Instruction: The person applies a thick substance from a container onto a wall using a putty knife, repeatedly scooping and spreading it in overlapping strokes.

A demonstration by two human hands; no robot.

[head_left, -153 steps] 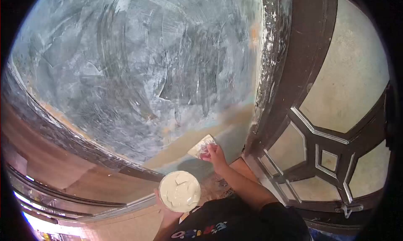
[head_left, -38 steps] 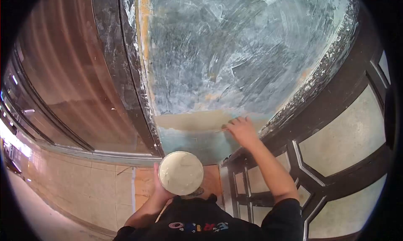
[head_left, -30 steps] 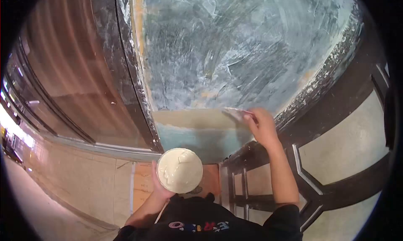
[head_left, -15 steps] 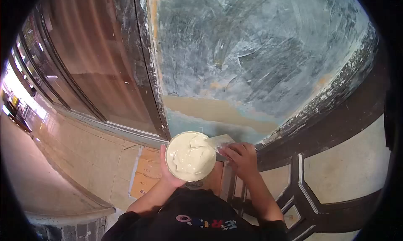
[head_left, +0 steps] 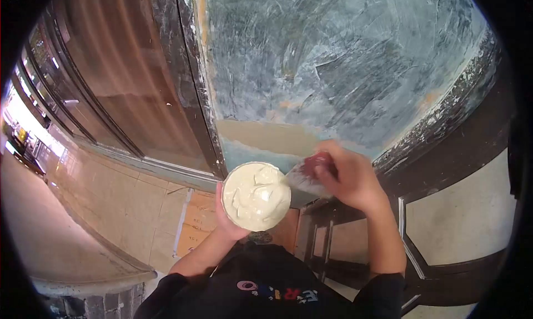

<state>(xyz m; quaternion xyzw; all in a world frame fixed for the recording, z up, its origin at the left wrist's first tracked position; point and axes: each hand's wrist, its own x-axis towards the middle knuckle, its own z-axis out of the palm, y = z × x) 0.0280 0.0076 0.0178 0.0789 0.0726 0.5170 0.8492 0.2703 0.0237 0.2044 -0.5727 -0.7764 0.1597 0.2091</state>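
My left hand (head_left: 229, 223) cups a round tub of cream-coloured putty (head_left: 256, 199) from its left side and below. Glossy ridges and hollows mark the putty's surface. In my right hand (head_left: 351, 176) is a putty knife (head_left: 312, 172) with a reddish handle, its wide blade pointing left at the tub's right rim. Motion blurs the blade and the fingers a little. Just beyond both hands stands a wall (head_left: 355, 86) with patchy grey-blue skim and a smooth beige putty strip (head_left: 269, 137) low across it.
A brown panelled door (head_left: 139, 91) with a dark frame borders the wall on the left. Dark wooden lattice furniture (head_left: 408, 230) with pale panels stands at the right. Orange cardboard (head_left: 195, 222) lies on the tiled floor (head_left: 119, 202). A curved pale surface (head_left: 61, 235) is at lower left.
My right hand has moved up and right with the putty knife, drawing its blade back from over the putty to the rim. The tub has shifted slightly up and right in view.
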